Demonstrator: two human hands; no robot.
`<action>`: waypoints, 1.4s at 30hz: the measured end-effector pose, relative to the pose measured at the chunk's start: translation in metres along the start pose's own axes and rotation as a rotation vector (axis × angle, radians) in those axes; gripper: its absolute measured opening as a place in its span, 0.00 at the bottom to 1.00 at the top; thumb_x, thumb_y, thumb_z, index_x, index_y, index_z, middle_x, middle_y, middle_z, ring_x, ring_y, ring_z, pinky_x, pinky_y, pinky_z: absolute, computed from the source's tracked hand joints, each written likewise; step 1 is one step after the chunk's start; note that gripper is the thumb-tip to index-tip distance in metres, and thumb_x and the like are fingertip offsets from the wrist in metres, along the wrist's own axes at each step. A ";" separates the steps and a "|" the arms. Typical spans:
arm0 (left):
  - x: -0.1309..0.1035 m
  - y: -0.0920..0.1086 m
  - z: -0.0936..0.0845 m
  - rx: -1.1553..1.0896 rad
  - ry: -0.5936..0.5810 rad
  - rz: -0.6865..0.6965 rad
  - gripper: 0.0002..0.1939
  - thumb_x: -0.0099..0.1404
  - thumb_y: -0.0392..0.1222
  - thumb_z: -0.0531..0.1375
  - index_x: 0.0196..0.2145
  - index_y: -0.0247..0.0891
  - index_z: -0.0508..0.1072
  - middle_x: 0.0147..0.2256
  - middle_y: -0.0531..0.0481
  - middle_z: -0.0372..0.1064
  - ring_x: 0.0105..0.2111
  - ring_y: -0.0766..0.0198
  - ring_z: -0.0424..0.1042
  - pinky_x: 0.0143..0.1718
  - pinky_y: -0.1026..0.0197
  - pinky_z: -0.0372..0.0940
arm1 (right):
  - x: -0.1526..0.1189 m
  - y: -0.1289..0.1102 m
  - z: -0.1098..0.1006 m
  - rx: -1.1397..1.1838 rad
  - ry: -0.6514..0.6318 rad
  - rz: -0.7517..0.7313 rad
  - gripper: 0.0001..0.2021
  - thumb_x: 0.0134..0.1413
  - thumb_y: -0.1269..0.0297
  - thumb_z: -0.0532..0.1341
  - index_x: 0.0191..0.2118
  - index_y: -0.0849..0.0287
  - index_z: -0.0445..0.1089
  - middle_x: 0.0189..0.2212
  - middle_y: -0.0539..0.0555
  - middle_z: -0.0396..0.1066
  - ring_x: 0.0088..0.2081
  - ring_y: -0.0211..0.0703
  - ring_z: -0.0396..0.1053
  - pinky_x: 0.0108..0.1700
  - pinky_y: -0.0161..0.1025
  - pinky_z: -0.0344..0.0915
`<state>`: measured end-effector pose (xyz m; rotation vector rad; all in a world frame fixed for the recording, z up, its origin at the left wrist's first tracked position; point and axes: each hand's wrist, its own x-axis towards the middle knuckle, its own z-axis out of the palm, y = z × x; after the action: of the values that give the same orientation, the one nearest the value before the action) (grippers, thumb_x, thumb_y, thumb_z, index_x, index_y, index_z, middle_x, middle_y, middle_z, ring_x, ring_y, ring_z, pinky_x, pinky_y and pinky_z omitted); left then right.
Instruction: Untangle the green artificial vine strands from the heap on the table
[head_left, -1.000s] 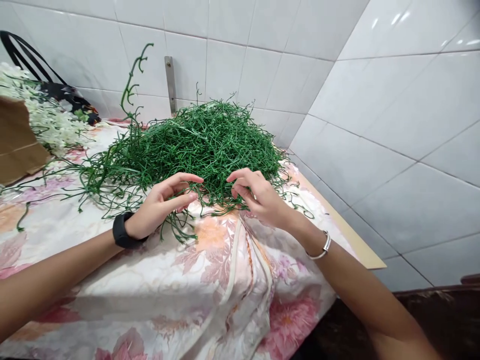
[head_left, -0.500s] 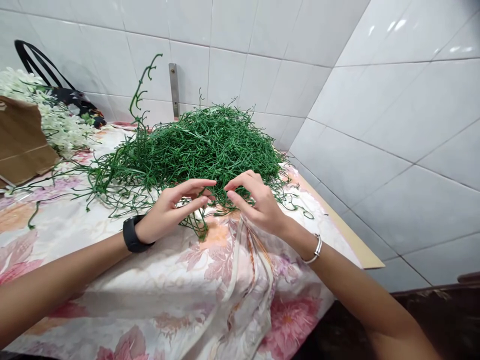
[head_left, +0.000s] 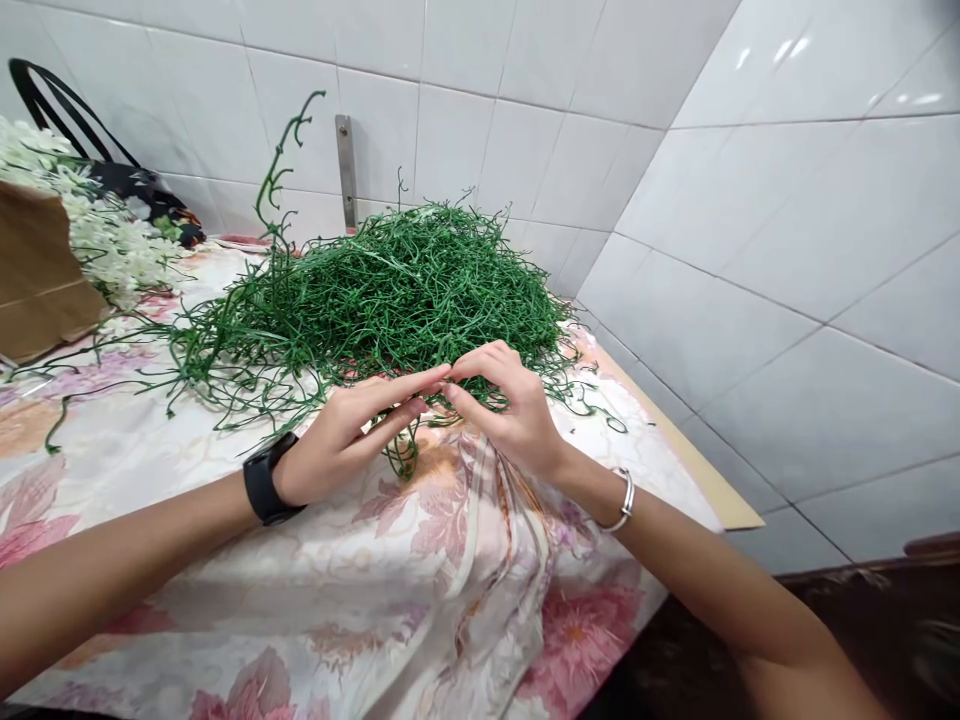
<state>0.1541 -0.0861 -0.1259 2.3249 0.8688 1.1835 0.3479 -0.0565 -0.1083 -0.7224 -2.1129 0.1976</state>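
Note:
A large tangled heap of green plastic stems [head_left: 420,285] lies on the flowered cloth [head_left: 315,580] against the tiled wall. At the heap's front edge, my left hand [head_left: 352,430], with a black band on the wrist, has its thumb and fingers apart, and a green stem piece [head_left: 403,450] shows just below its fingers. My right hand [head_left: 510,405], with a silver bangle on the wrist, is curved, its thumb and fingertips meeting the tips of the left fingers. Whatever lies between the fingertips is too small to make out.
White artificial flowers [head_left: 112,230] and a brown paper piece [head_left: 41,275] are at the far left, with a dark bag [head_left: 139,190] behind them. A metal bracket [head_left: 346,170] is fixed to the wall. A tan board edge [head_left: 697,465] runs along the right side.
My left hand has moved right, so its fingertips now meet those of my right hand. The right hand's fingers have stayed nearly in place. The view has shifted slightly.

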 end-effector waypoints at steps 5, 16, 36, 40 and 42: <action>0.001 0.000 0.000 0.103 0.018 -0.018 0.21 0.66 0.38 0.50 0.56 0.42 0.58 0.48 0.49 0.68 0.43 0.64 0.69 0.44 0.61 0.62 | 0.000 0.000 0.001 0.050 0.023 0.028 0.01 0.51 0.68 0.57 0.32 0.57 0.65 0.32 0.51 0.67 0.38 0.40 0.62 0.44 0.42 0.57; 0.000 -0.002 0.003 0.268 0.030 0.121 0.23 0.65 0.33 0.48 0.58 0.39 0.54 0.49 0.46 0.66 0.44 0.65 0.69 0.45 0.63 0.61 | -0.003 0.005 0.004 0.053 -0.018 -0.132 0.09 0.55 0.74 0.50 0.42 0.58 0.59 0.40 0.56 0.64 0.45 0.42 0.61 0.47 0.44 0.60; 0.000 0.001 0.003 0.123 0.151 0.039 0.19 0.63 0.38 0.54 0.52 0.38 0.62 0.42 0.47 0.71 0.37 0.67 0.71 0.38 0.66 0.66 | -0.008 0.002 0.007 -0.032 -0.017 -0.284 0.11 0.54 0.74 0.55 0.44 0.56 0.60 0.36 0.54 0.67 0.41 0.41 0.64 0.43 0.42 0.62; 0.000 0.002 0.001 0.110 0.096 0.095 0.16 0.62 0.36 0.55 0.48 0.39 0.67 0.44 0.48 0.71 0.37 0.67 0.71 0.38 0.68 0.66 | -0.010 0.003 0.007 0.029 -0.014 -0.290 0.12 0.52 0.74 0.57 0.43 0.57 0.60 0.36 0.53 0.67 0.41 0.40 0.64 0.43 0.41 0.64; 0.001 0.002 0.001 0.110 0.065 0.058 0.16 0.61 0.37 0.56 0.48 0.39 0.67 0.43 0.49 0.71 0.36 0.68 0.72 0.37 0.69 0.66 | -0.011 0.004 0.007 0.031 -0.007 -0.295 0.13 0.52 0.74 0.58 0.43 0.57 0.59 0.37 0.53 0.67 0.40 0.40 0.64 0.42 0.41 0.64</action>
<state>0.1559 -0.0875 -0.1247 2.4258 0.9155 1.2721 0.3484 -0.0586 -0.1217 -0.3850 -2.1885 0.0709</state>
